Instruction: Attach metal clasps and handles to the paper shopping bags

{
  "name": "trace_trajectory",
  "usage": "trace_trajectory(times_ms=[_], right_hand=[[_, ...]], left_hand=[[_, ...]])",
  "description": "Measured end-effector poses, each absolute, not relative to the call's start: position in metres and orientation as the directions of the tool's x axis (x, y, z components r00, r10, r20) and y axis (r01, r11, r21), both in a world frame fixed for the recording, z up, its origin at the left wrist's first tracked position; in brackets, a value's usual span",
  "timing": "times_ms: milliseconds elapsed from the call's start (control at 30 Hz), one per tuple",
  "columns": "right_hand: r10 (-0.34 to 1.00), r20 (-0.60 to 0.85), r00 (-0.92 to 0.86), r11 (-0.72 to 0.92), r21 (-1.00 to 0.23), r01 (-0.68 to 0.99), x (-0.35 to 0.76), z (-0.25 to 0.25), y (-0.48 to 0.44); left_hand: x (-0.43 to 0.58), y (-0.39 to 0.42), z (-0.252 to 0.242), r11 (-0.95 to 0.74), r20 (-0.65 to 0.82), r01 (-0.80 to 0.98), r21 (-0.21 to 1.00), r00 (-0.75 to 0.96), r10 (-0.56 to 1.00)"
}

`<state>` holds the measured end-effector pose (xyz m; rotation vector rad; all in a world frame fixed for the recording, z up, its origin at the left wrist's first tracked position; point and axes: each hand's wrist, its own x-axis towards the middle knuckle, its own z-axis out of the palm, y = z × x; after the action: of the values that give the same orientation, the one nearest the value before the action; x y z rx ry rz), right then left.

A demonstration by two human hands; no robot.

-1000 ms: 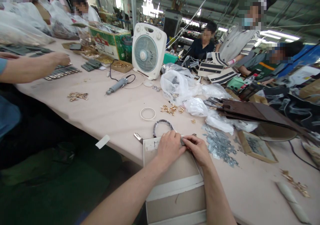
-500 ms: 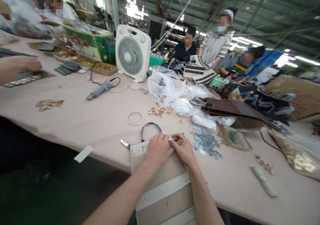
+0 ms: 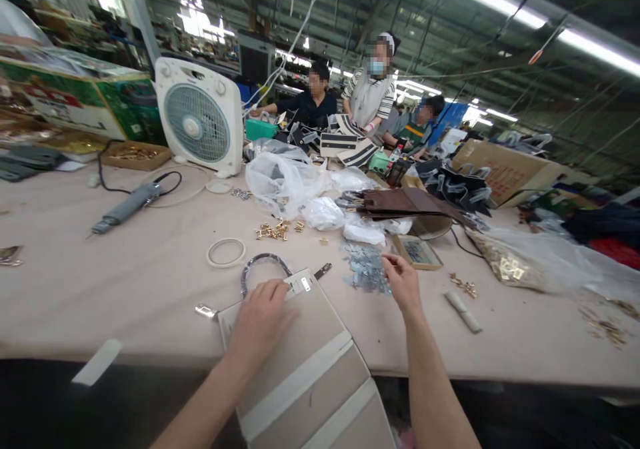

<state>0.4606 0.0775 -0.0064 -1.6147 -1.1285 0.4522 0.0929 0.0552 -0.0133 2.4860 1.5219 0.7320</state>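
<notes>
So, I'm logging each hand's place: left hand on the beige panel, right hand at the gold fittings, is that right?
Wrong pile: the head view shows the right hand at the grey metal plates; the left hand is on the beige panel.

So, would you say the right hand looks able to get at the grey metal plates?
Yes, it seems so: the right hand is at the right edge of the grey metal plates, with nothing visible blocking its fingertips.

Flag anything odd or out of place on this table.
A white strip juts off the front of the table, left of the beige panel under the left hand; it looks stray. Nothing else clearly stands out.
</notes>
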Motion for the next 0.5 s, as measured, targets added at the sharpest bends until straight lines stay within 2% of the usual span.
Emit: trace_trajectory(times_ms=[133,300,500], right_hand=[[0.860,0.257,0.442,-0.047,-0.821,0.569,0.487,0.000,0.072],[0.889,0.257,0.378,-0.073,-0.737,0.672,0.509,0.005,0.055],[0.975,0.117,0.191,-0.057,-0.697,0.715,0.517,0.002,0.035]], left_hand=[[0.077,0.049,-0.028,-0.479,0.433,0.805,0.351,0.314,0.845],[0.073,0.052,-0.040,-0.526,0.512,0.751,0.399,0.293,0.807],[0.076,0.053,-0.044,-0.516,0.528,0.732,0.444,0.251,0.811]])
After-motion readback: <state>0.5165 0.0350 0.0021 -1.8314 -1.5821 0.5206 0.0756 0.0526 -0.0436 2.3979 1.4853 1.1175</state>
